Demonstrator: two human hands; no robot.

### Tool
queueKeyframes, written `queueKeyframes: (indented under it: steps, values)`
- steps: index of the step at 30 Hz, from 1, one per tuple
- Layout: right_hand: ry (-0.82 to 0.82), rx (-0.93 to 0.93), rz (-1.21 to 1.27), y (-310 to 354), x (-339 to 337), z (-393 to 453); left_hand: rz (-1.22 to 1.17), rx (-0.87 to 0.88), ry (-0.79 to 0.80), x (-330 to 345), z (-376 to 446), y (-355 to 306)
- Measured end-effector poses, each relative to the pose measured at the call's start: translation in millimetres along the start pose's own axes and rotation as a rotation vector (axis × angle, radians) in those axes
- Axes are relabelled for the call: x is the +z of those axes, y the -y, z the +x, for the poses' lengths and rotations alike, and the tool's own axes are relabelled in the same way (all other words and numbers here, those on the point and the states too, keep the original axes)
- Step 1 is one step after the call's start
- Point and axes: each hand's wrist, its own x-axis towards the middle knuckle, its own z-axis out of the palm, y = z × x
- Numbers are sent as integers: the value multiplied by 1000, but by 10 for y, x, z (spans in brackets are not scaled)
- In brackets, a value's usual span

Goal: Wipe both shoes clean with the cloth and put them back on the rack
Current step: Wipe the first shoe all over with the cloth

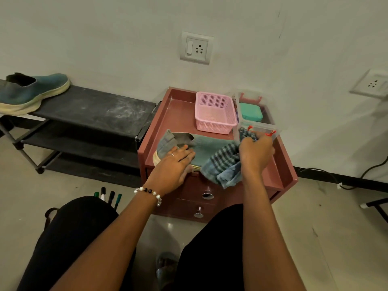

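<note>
A teal slip-on shoe (210, 148) with a cream sole lies on top of the red-brown drawer cabinet (178, 114). My left hand (174, 166) rests on its side near the heel, fingers spread flat. My right hand (256, 153) grips a blue-and-white striped cloth (222, 166) bunched over the shoe's toe end. The second teal shoe (31, 91) stands on the top shelf of the black shoe rack (94, 110) at the far left.
A pink mesh basket (215, 112) and a clear box (254, 118) holding a teal case sit at the cabinet's back. Marker pens (108, 197) lie on the floor by my left knee. Wall sockets (196, 48) and a cable (373, 171) are on the right.
</note>
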Motion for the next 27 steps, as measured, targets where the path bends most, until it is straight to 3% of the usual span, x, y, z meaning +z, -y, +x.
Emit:
queueKeyframes:
  steps: [3, 6, 9, 13, 17, 19, 21, 24, 27]
  values:
    - [-69, -60, -19, -84, -89, 97, 54, -3, 18, -70, 63, -29]
    - [5, -138, -166, -201, -68, 181, 202, -3, 220, -128, 89, -75]
    - [266, -216, -486, -347, 96, 169, 361, -36, 363, -104, 63, -158]
    - [545, -466, -909, -363, 344, -76, 474, -21, 374, -73, 69, -230]
    - [750, -742, -1044, -297, 392, -224, 561, 100, 341, -91, 137, -166]
    - [802, -761, -1039, -312, 280, -93, 604, 160, 319, -86, 163, -114]
    - [766, -640, -1002, -376, 175, 76, 625, 217, 327, -102, 189, -64]
    - [556, -460, -1031, -458, 140, 226, 592, 242, 351, -145, 239, 2]
    - [420, -443, -1067, -465, 236, 217, 599, 232, 320, -105, 271, 6]
